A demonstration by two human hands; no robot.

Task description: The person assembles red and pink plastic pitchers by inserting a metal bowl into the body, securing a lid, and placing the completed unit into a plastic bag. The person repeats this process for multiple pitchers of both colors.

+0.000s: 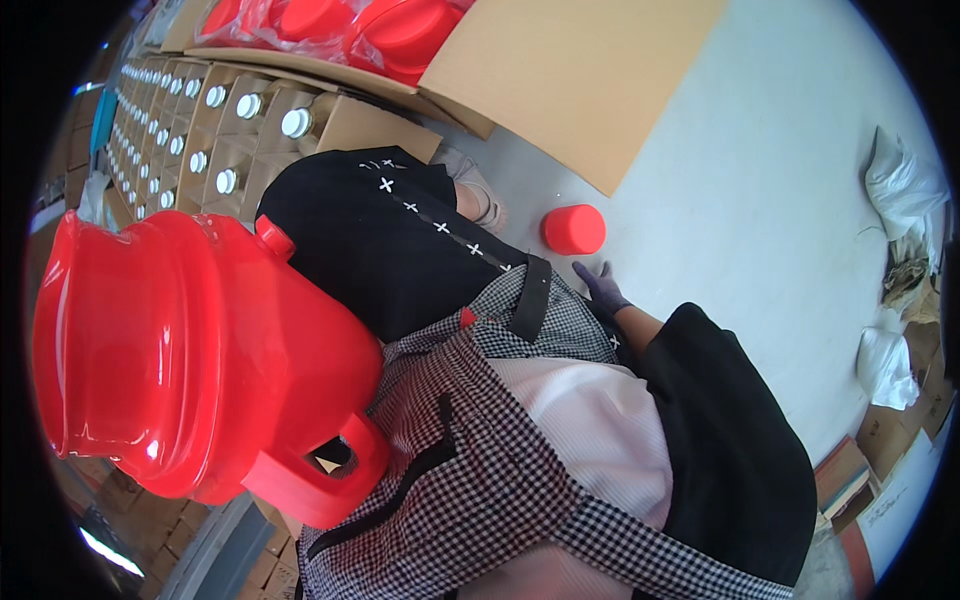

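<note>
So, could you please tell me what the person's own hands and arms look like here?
The right hand wears a dark, greyish-purple glove. Above it is a short stretch of bare forearm, then a loose, plain black sleeve. The left hand cannot be made out.

A pale, smooth floor (740, 250) is spread across the upper right of the frame and brightly lit. White bags (895, 185) and brown cardboard (885, 440) are gathered along the right edge. Brown cartons (150, 525) are piled at lower left, beside a glowing light strip (112, 552). At upper left, white-capped bottles (226, 181) are separated by cardboard dividers (375, 135).
</note>
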